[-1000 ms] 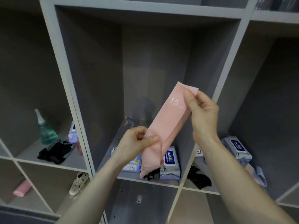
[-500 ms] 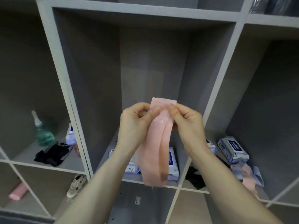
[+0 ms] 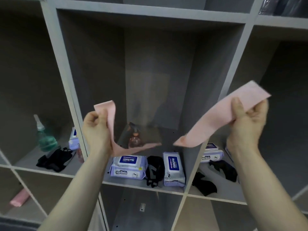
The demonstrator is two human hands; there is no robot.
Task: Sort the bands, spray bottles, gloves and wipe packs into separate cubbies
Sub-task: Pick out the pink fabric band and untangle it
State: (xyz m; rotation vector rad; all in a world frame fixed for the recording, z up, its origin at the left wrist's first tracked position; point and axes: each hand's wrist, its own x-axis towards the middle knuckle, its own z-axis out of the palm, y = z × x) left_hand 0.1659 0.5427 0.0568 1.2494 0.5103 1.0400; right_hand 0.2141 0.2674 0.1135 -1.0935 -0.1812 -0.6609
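Note:
My left hand [image 3: 95,129] pinches one pink band strip [image 3: 110,124] in front of the middle cubby. My right hand [image 3: 248,124] grips another pink strip [image 3: 216,122], held out to the right. Their lower ends hang a small gap apart, and I cannot tell whether they join. Behind them the middle cubby holds a pink spray bottle [image 3: 135,139], two wipe packs [image 3: 127,167] [image 3: 173,169] and a black glove [image 3: 155,170].
The left cubby holds a green spray bottle [image 3: 45,137], black gloves [image 3: 55,158] and a wipe pack [image 3: 74,139]. The right cubby has a wipe pack [image 3: 210,152] and black gloves [image 3: 205,184]. A pink roll [image 3: 20,198] lies in the lower left cubby.
My hands were together on the folded pink band; they have now pulled wide apart, each carrying a pink strip, and the middle cubby's contents have come into view.

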